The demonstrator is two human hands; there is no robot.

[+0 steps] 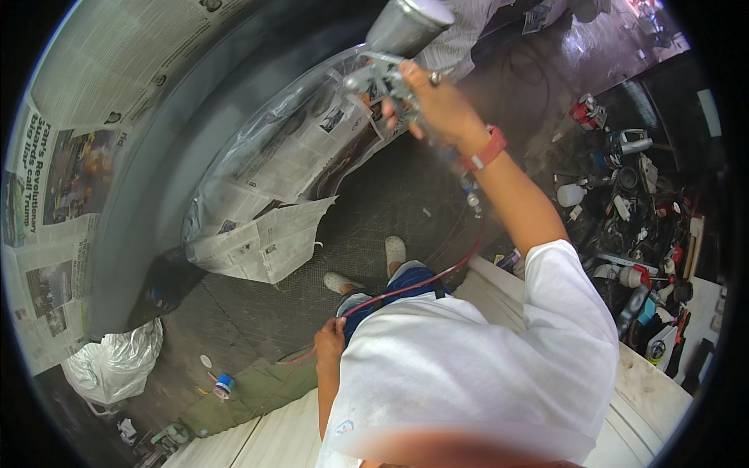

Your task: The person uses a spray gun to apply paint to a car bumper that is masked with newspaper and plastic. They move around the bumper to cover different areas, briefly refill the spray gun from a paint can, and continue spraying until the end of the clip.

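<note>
In my raised right hand [443,109] is a spray gun [382,79], gripped by its handle, with a metal cup [407,30] on top. Its nozzle end points left toward a curved grey car panel [148,199]. From the gun's lower end a red air hose [437,274] runs down across my body. Low by my side, my left hand [330,341] is closed around this hose. Newspaper [273,168] and clear plastic cover the middle of the car part, just below the gun; a loose newspaper flap [265,242] hangs from the near end.
More newspaper [78,179] masks the panel's left side. Silver foil-like wrapping [117,363] covers something below it. Cluttered tools, bottles and cans [632,203] lie along the right. A small blue-and-white can [224,386] stands on the floor at lower left. Cream-coloured panels [647,390] are behind me.
</note>
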